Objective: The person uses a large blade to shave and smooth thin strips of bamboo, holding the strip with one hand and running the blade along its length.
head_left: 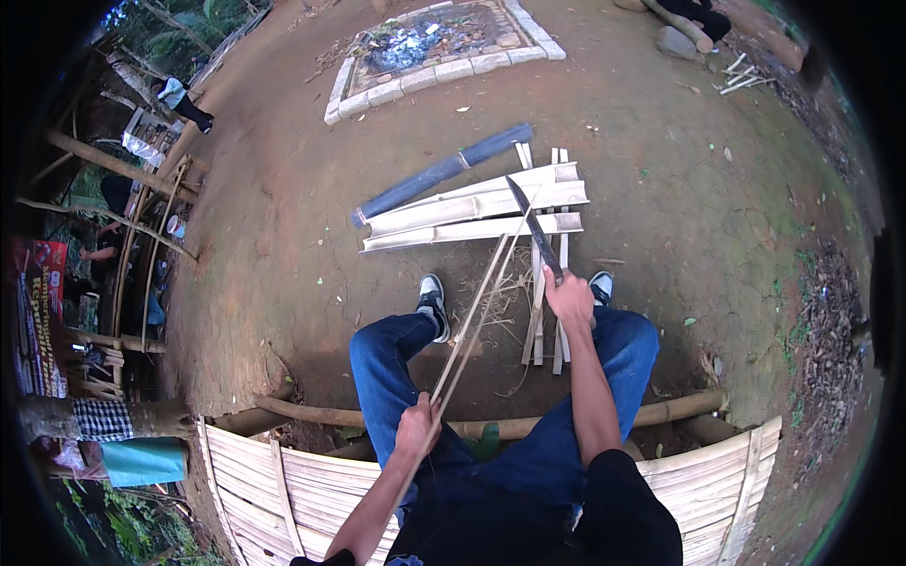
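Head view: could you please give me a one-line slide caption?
Seated person's left hand holds a thin bamboo strip; right hand grips a long knife.

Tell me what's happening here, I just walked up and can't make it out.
A person sits on a bamboo bench, feet on bare dirt. The right hand holds a long knife, blade pointing away. The left hand grips a thin bamboo strip that slants up toward the blade. Split bamboo pieces and a dark tube lie ahead on the ground.
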### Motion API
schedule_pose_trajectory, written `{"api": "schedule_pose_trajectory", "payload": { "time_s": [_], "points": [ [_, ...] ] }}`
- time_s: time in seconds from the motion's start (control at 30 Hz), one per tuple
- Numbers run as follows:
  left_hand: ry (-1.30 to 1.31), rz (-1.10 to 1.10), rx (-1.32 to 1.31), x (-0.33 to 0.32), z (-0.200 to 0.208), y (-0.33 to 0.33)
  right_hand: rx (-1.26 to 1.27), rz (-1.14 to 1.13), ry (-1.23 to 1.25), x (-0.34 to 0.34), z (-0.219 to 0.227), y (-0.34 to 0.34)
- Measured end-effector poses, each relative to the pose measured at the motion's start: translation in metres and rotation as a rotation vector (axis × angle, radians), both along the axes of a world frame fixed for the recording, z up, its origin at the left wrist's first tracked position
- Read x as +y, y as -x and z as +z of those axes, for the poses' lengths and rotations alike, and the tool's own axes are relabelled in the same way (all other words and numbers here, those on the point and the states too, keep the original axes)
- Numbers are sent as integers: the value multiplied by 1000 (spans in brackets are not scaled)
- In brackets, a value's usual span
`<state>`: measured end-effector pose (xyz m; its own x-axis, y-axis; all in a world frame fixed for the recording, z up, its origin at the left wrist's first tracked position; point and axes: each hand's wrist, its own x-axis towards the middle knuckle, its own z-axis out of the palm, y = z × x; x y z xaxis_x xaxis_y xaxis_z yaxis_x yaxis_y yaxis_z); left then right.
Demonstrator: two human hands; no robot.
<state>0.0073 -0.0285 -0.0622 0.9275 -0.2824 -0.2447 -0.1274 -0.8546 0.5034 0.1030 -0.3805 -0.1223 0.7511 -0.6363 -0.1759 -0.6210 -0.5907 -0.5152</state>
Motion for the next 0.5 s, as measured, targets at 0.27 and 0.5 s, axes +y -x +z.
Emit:
{"api": "schedule_pose_trajectory", "payload": {
  "time_s": [0.27,0.5],
  "points": [
    [129,95,-64,9,2,-24,-36,81,-285,33,-5,0],
    [184,155,-23,12,5,-34,-58,-125,-1386,58,-19,-4]
  ]
}}
